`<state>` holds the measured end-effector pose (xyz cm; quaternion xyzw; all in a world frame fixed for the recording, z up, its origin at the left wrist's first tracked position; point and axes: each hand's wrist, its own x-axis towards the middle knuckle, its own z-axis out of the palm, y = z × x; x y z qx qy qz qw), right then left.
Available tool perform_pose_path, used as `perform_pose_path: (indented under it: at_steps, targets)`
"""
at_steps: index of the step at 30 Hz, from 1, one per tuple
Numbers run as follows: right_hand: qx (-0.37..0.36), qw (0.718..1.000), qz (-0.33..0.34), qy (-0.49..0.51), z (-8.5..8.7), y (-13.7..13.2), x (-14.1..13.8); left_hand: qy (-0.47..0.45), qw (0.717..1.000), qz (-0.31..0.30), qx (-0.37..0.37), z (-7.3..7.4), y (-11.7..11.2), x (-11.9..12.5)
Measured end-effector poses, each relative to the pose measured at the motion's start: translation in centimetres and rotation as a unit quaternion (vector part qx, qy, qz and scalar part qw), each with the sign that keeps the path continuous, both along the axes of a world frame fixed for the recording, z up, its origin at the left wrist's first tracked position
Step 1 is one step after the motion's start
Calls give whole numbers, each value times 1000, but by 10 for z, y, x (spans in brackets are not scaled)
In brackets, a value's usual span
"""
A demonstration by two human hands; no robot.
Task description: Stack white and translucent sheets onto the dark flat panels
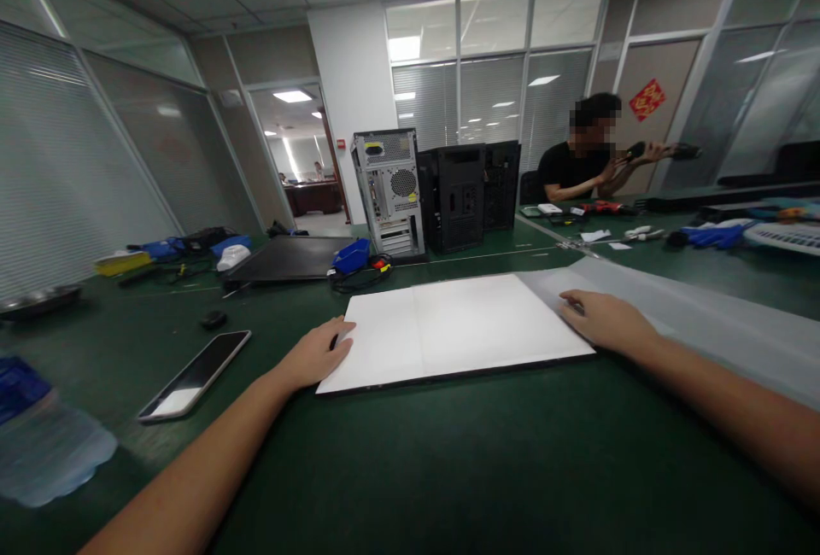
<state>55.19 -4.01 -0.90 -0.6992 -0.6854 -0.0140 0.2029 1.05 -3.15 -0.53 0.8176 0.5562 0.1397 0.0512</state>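
Note:
A flat white rectangular panel with a thin dark edge lies in front of me on the green table. My left hand grips its left edge, thumb and fingertips on the white face. At the opposite edge, my right hand is closed around the side with curled fingers, partly hidden underneath. A translucent greyish sheet spreads out beyond the panel's right side, passing behind my right hand and forearm.
A smartphone and a plastic water bottle are on the left. Behind the panel stand a silver computer case, black cases and a blue-ended cable. Across the table a person holds a dark object. Blue gloves lie right.

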Motion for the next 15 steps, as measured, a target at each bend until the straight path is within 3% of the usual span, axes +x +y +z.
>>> perform_pose_path:
  at_steps: [7, 15]
  targets:
    - [-12, 994, 95, 52, 4, 0, -17, -5, 1000, 1, -5, -1, 1, 0]
    - [-19, 996, 83, 11, -2, 3, -9, -20, 1000, 4, -18, 3, -3, 3]
